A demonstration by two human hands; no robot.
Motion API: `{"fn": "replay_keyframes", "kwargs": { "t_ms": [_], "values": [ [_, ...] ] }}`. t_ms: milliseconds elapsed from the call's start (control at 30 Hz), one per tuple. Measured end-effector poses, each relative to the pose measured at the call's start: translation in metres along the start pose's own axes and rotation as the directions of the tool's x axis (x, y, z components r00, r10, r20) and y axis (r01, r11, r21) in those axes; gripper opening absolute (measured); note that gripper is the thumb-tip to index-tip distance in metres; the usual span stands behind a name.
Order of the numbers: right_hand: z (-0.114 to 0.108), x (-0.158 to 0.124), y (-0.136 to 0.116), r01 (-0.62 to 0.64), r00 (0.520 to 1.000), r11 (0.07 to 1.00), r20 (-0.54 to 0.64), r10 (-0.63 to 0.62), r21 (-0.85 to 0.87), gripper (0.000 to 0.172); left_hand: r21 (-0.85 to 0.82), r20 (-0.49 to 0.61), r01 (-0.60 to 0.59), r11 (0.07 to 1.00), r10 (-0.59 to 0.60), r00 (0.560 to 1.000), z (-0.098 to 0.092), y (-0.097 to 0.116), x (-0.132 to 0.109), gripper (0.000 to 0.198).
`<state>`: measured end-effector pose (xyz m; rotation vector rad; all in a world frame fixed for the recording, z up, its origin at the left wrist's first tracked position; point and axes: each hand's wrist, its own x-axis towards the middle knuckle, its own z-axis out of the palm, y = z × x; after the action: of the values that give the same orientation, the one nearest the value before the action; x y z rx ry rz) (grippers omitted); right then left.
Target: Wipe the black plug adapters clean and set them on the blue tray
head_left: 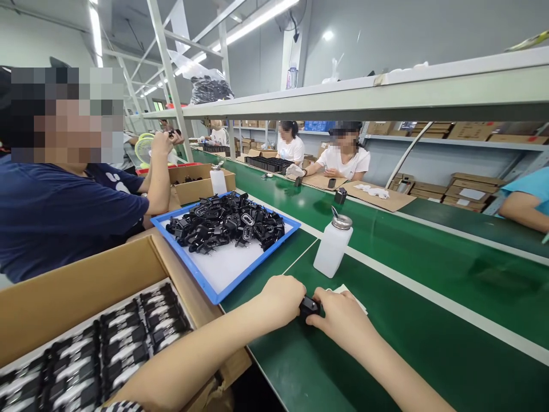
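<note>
Between my two hands, low over the green bench, is a small black power adapter [309, 306]. The fingers of my left hand [283, 296] are closed on its left end. My right hand [343, 316] pinches the other end with thumb and fingers. Part of the adapter is hidden by the fingers. Under and behind my right hand lies a folded white cloth or paper [358, 301]. A white dispenser bottle [332, 252] with a metal top stands just beyond my hands.
To the left, a blue-rimmed tray [206, 288] holds a heap of black plug parts. Nearer is a cardboard box [124, 272] with rows of black and white pieces. A person in dark blue [64, 212] sits at the left. Single black adapters [340, 195] stand along the green belt [412, 246].
</note>
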<state>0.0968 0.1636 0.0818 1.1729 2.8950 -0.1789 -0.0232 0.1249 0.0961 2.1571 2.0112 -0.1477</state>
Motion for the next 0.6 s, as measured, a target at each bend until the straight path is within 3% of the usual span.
{"fn": "replay_keyframes", "kwargs": {
  "t_ms": [167,300,467,600],
  "values": [
    [-0.002,0.001,-0.003,-0.002,1.0,1.0,0.019,0.002,-0.026,0.011,-0.043,-0.063,-0.103,0.994,0.101,0.993,0.004,-0.008,0.004,0.021],
    [-0.006,0.001,-0.006,0.003,0.999,0.999,0.036,-0.001,-0.05,0.01,-0.043,-0.024,-0.1,0.994,0.099,0.995,0.001,-0.011,0.01,0.024],
    [-0.01,0.003,-0.004,-0.02,0.996,1.0,0.088,0.02,-0.002,0.01,-0.095,-0.018,-0.22,0.971,0.219,0.975,0.002,-0.019,0.02,0.029],
    [-0.013,0.005,-0.004,-0.056,0.99,0.997,0.131,0.048,0.054,0.016,-0.126,0.028,-0.234,0.964,0.24,0.97,0.0,-0.022,0.024,0.029]
  ]
}}
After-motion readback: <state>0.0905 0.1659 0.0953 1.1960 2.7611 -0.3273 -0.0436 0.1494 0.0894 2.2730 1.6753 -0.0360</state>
